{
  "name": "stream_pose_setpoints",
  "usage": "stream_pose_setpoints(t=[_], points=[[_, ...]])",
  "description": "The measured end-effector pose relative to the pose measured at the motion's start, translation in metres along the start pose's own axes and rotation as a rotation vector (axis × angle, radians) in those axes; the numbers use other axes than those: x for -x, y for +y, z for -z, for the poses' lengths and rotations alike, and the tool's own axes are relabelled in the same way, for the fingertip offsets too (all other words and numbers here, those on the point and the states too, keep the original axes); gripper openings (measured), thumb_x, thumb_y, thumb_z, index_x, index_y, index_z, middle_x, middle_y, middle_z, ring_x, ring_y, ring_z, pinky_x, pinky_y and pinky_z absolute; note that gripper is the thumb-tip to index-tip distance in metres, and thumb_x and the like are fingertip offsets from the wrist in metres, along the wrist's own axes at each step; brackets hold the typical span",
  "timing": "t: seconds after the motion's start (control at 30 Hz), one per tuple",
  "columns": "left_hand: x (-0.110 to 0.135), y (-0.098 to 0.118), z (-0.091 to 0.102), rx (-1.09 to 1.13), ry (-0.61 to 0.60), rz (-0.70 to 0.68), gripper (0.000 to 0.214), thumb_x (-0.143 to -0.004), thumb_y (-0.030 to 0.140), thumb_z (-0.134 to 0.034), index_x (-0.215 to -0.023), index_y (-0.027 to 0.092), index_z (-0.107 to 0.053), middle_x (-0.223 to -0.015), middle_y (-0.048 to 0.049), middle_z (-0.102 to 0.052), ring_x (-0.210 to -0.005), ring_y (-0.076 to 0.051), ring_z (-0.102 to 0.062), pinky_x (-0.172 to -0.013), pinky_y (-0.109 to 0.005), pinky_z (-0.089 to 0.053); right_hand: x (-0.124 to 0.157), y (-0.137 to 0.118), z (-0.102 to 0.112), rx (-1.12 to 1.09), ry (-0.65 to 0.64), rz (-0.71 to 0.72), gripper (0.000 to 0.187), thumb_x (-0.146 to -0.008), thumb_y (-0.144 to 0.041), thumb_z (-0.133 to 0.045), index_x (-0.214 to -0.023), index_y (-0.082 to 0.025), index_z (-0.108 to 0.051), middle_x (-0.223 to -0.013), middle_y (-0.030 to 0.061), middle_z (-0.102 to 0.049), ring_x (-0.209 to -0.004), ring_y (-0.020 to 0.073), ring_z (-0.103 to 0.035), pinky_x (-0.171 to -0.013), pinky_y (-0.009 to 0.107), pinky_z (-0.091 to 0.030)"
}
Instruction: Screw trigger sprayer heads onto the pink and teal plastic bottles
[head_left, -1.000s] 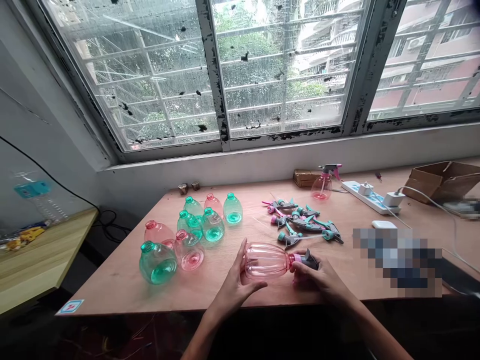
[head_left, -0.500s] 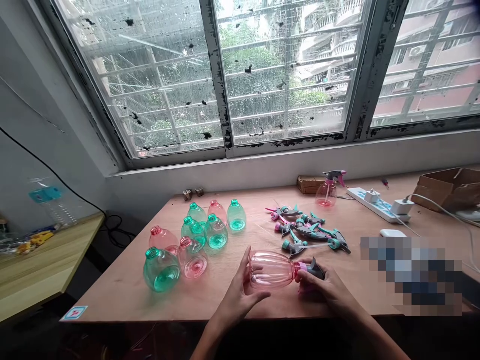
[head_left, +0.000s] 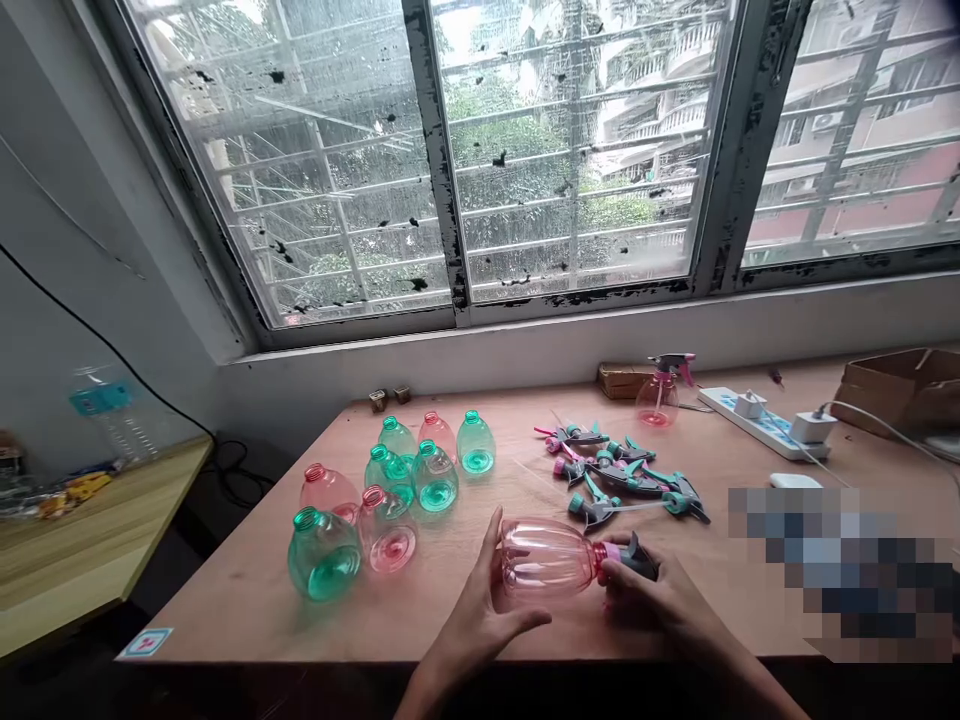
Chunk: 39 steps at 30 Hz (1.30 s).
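A clear pink bottle (head_left: 544, 558) lies on its side near the front edge of the wooden table (head_left: 247, 590). My left hand (head_left: 480, 605) cups its base end, thumb and fingers curled round it. My right hand (head_left: 660, 600) is closed on the grey and pink spray head (head_left: 634, 557) at the bottle's neck. Both hands rest low over the table.
Several empty green and pink bottles (head_left: 390, 485) stand to the left. A heap of spray heads (head_left: 622, 470) lies behind the hands. A finished pink spray bottle (head_left: 660, 392), a power strip (head_left: 765, 422) and a cardboard box (head_left: 896, 390) sit at the back right.
The view has tilted up a little, so everything sits lower in the frame. My hands keep the same hold on the bottle and spray head.
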<state>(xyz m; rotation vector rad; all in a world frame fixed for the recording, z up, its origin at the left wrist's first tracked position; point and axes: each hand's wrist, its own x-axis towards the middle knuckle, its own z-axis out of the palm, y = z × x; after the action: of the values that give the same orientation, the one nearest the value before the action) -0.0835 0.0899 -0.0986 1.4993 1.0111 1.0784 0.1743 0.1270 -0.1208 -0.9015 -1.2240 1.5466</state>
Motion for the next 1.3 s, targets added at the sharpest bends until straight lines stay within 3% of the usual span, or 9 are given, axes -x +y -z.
stream_pose_setpoints(t=[0.23,0.4,0.67,0.83,0.97,1.13,1.3], points=[[-0.001,-0.003,0.0,0.056,0.003,0.005,0.111,-0.071,0.036,-0.086,-0.157,0.027,-0.015,-0.158,-0.0145,-0.034,-0.137,-0.032,-0.045,-0.117,-0.046,-0.033,0.001,-0.001,-0.002,-0.019,0.02,0.013,0.044,-0.075,-0.047,-0.082,-0.102,-0.018,-0.062,-0.073,0.0008,-0.072,-0.058,0.0181,-0.069,-0.059,0.031,-0.058],[-0.001,0.002,-0.001,0.001,-0.015,-0.002,0.117,-0.072,0.033,-0.086,-0.157,0.03,-0.006,-0.148,-0.0143,-0.047,-0.13,-0.032,-0.052,-0.116,-0.05,-0.032,0.002,-0.003,-0.004,-0.032,0.038,-0.007,0.046,-0.073,-0.048,-0.083,-0.103,-0.018,-0.063,-0.072,0.0009,-0.072,-0.057,0.0192,-0.068,-0.058,0.032,-0.058],[0.0,0.0,0.001,0.081,-0.028,0.026,0.111,-0.072,0.04,-0.085,-0.157,0.025,-0.015,-0.159,-0.015,-0.034,-0.141,-0.034,-0.04,-0.119,-0.049,-0.03,0.002,-0.003,-0.006,-0.031,0.033,-0.019,0.048,-0.071,-0.05,-0.083,-0.102,-0.018,-0.065,-0.071,0.0009,-0.072,-0.056,0.0192,-0.068,-0.057,0.032,-0.057],[0.0,0.006,-0.001,-0.063,-0.028,-0.027,0.112,-0.076,0.033,-0.082,-0.158,0.028,-0.005,-0.162,-0.0119,-0.029,-0.146,-0.031,-0.032,-0.123,-0.048,-0.018,0.003,-0.004,-0.007,-0.026,0.068,-0.026,0.051,-0.068,-0.053,-0.084,-0.1,-0.018,-0.065,-0.07,0.0007,-0.071,-0.055,0.0193,-0.066,-0.057,0.033,-0.057],[0.001,0.006,-0.002,0.01,-0.022,-0.006,0.118,-0.073,0.039,-0.084,-0.158,0.025,-0.003,-0.163,-0.0135,-0.025,-0.149,-0.033,-0.024,-0.123,-0.049,-0.017,0.005,-0.006,-0.007,0.006,0.028,-0.037,0.048,-0.071,-0.052,-0.082,-0.099,-0.018,-0.066,-0.073,0.0013,-0.071,-0.059,0.02,-0.067,-0.06,0.033,-0.057],[0.0,0.002,0.0,0.031,-0.004,0.021,0.11,-0.072,0.043,-0.083,-0.157,0.022,-0.017,-0.16,-0.0155,-0.032,-0.143,-0.036,-0.036,-0.119,-0.048,-0.029,0.004,-0.006,-0.004,0.001,0.008,-0.039,0.047,-0.073,-0.051,-0.082,-0.101,-0.018,-0.065,-0.073,0.0007,-0.071,-0.059,0.0199,-0.067,-0.06,0.032,-0.057],[-0.001,0.008,-0.001,-0.037,-0.014,0.029,0.113,-0.074,0.036,-0.084,-0.157,0.028,-0.008,-0.157,-0.0149,-0.038,-0.133,-0.033,-0.05,-0.117,-0.05,-0.031,0.003,-0.006,-0.005,0.001,0.059,-0.034,0.048,-0.07,-0.051,-0.083,-0.101,-0.018,-0.065,-0.071,0.0009,-0.071,-0.058,0.0193,-0.067,-0.06,0.032,-0.058]])
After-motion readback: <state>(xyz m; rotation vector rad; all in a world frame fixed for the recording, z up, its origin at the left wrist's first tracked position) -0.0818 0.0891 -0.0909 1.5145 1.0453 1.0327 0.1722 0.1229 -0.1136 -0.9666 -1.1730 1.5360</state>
